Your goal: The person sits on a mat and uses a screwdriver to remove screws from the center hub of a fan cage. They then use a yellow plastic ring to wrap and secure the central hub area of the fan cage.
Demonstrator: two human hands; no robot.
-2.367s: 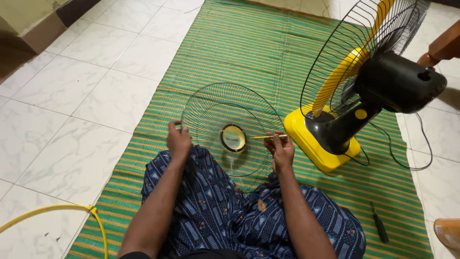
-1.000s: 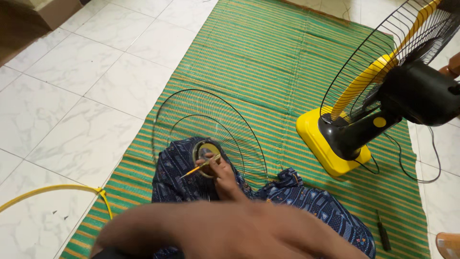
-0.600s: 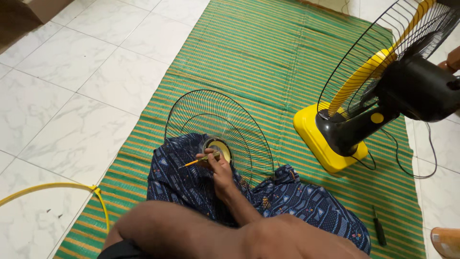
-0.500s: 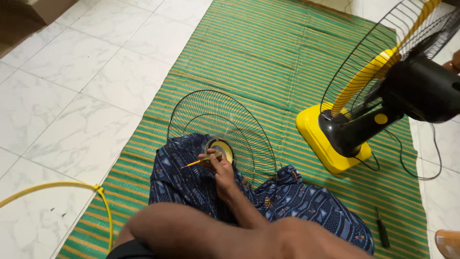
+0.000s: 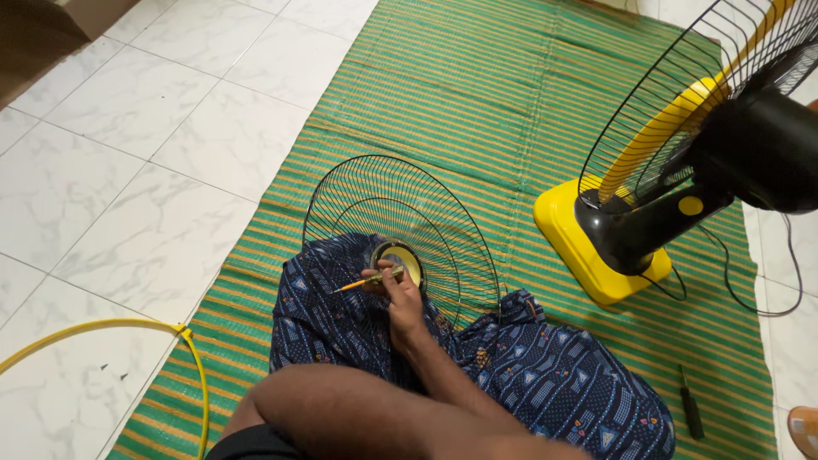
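My right hand [image 5: 400,294] now pinches the slim yellow screwdriver [image 5: 368,279] against the round black wire fan grille's [image 5: 400,226] centre plate; my left hand has left the rim, unseen.

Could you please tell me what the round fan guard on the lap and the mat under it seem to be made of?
The fan guard looks like thin metal wire with a dark coating: fine radial spokes join to hoops, and light shows through. The mat appears to be woven plastic or reed, in green and yellow stripes with a ribbed weave; which one is unclear.
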